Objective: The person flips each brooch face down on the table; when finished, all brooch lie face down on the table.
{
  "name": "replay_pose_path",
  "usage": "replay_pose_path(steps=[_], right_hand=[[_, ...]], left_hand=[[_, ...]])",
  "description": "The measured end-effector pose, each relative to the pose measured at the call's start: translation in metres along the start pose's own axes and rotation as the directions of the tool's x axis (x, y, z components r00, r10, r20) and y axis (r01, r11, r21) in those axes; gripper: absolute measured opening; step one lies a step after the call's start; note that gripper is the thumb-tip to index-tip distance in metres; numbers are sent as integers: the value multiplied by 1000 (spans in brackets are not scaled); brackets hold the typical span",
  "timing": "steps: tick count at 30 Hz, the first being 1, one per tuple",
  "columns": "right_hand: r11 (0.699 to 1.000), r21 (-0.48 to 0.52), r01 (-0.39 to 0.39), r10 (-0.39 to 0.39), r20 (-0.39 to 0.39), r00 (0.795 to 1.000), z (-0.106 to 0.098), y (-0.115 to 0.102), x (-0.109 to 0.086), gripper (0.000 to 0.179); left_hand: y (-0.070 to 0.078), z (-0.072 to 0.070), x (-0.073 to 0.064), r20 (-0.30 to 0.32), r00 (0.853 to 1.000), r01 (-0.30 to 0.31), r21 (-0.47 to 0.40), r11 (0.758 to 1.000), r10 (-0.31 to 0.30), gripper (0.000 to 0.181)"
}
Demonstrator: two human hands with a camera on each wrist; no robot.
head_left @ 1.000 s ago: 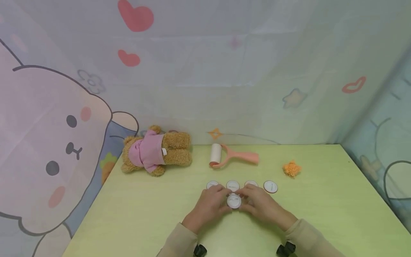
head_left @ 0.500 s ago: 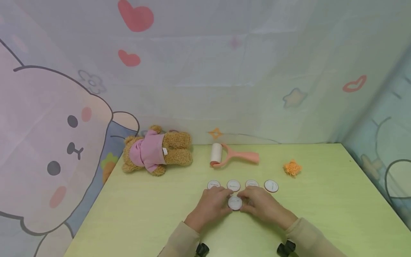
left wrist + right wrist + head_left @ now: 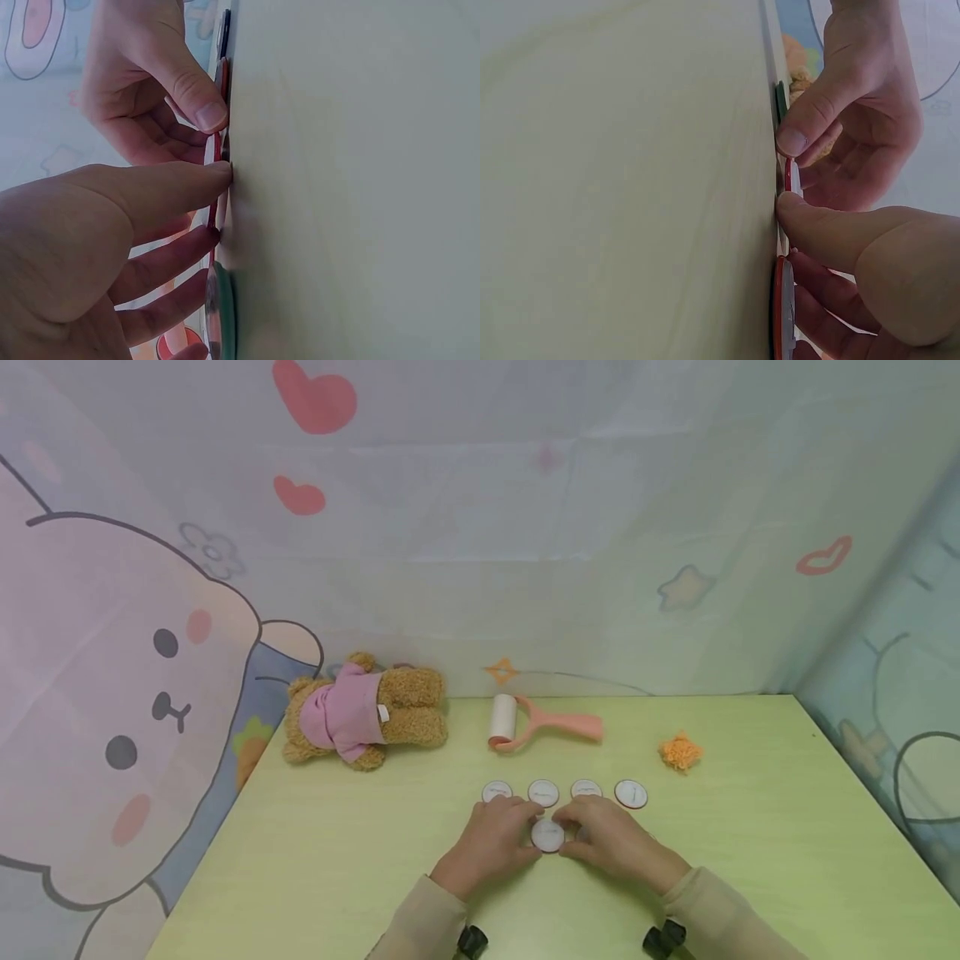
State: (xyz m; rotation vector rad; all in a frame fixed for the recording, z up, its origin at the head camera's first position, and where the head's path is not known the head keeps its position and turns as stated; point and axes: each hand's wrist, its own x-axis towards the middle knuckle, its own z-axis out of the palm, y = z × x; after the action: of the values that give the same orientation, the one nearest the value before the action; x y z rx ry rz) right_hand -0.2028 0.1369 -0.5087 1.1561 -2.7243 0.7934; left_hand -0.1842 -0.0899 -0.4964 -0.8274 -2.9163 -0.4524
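Note:
A round pin-back badge (image 3: 548,836), pin side up with a pale back, lies low at the tabletop between my two hands. My left hand (image 3: 498,837) pinches its left edge between thumb and fingers, and my right hand (image 3: 611,839) holds its right edge the same way. From the side, the left wrist view shows the badge's red rim (image 3: 212,191) between the fingertips. Below my left fingers stands a green-rimmed badge (image 3: 219,311); an orange-red-rimmed badge (image 3: 783,307) lies by my right fingers. My palms hide part of the table.
Just beyond the hands runs a row of several badges, the rightmost badge (image 3: 631,793) fully visible. Farther back lie a teddy bear (image 3: 352,714) in a pink top, a lint roller (image 3: 543,724) with a pink handle and an orange fuzzy clump (image 3: 680,752). A printed cloth (image 3: 450,527) hangs behind.
Both hands have shifted slightly toward the person with the badge between them, so more of the row behind shows. Their grip on its edges looks the same.

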Motion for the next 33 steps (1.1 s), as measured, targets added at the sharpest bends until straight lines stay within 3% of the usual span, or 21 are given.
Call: replay_pose_path(steps=[18, 28, 33], right_hand=[[1000, -27, -14, 14, 16, 1000, -2, -2, -1, 36], [998, -56, 41, -44, -42, 998, -2, -11, 4, 38], [997, -60, 54, -56, -37, 998, -3, -18, 10, 37]], left_hand=[[-5, -1, -1, 14, 1000, -26, -18, 1000, 26, 44], [-16, -10, -12, -109, 990, -98, -56, 994, 91, 42], [-24, -14, -18, -126, 987, -106, -69, 992, 97, 40]])
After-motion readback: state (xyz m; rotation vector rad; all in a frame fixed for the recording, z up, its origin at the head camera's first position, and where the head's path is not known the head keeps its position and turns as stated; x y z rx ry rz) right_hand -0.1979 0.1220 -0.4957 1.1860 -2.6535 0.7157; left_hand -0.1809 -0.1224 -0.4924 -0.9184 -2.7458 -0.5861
